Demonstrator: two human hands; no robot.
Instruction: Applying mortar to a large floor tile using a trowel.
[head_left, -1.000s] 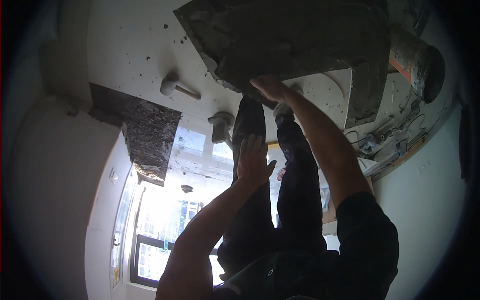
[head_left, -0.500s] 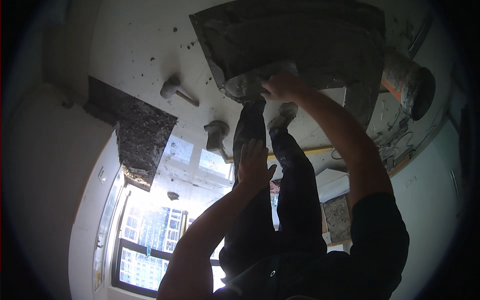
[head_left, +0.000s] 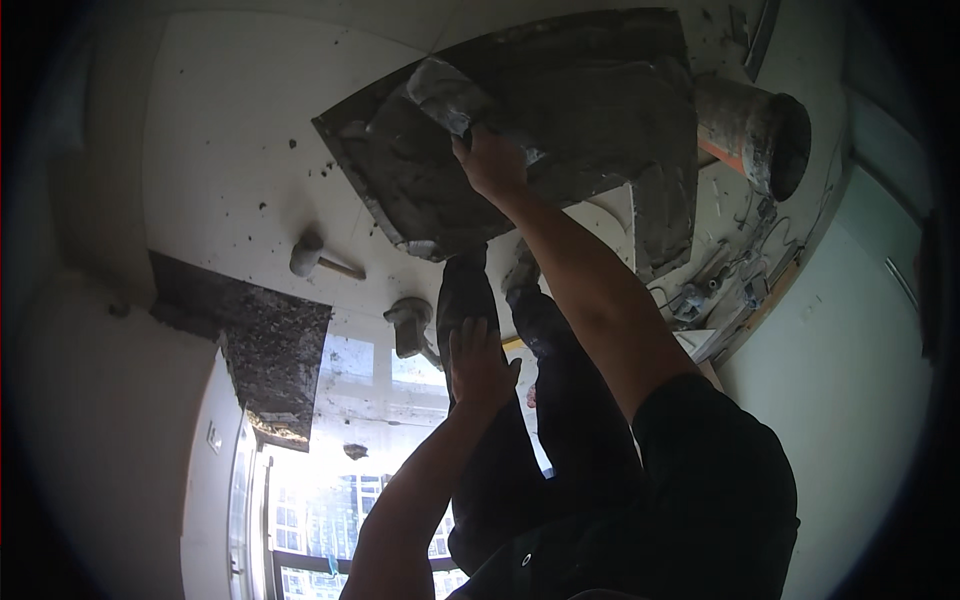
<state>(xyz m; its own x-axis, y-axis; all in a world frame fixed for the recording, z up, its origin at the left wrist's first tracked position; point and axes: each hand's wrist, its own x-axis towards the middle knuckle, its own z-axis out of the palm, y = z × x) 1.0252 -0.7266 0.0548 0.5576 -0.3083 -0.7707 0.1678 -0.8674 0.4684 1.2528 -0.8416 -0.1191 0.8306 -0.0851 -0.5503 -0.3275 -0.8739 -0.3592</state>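
My right hand [head_left: 495, 163] is closed round the handle of a flat plastering trowel [head_left: 440, 92]. Its pale blade lies on the grey mortar [head_left: 590, 115] that coats a large slab on the floor, near the slab's far left edge. Ridges and smeared patches show in the mortar, and it is built up along the near left edge. My left hand [head_left: 482, 372] rests flat on my left knee, fingers stretched out, holding nothing. Both my feet stand close to the slab's near edge.
A mallet [head_left: 310, 255] lies left of the slab, and a grey mortar-caked tool [head_left: 408, 325] nearer me. A dirty bucket [head_left: 775, 145] lies tipped at the right, with cables and a tool [head_left: 695, 298] below it. Rough dark unfinished floor [head_left: 250, 335] shows at the left.
My right hand has swept the trowel from the slab's near edge to its far left part. The view has shifted; my left hand stays on the knee.
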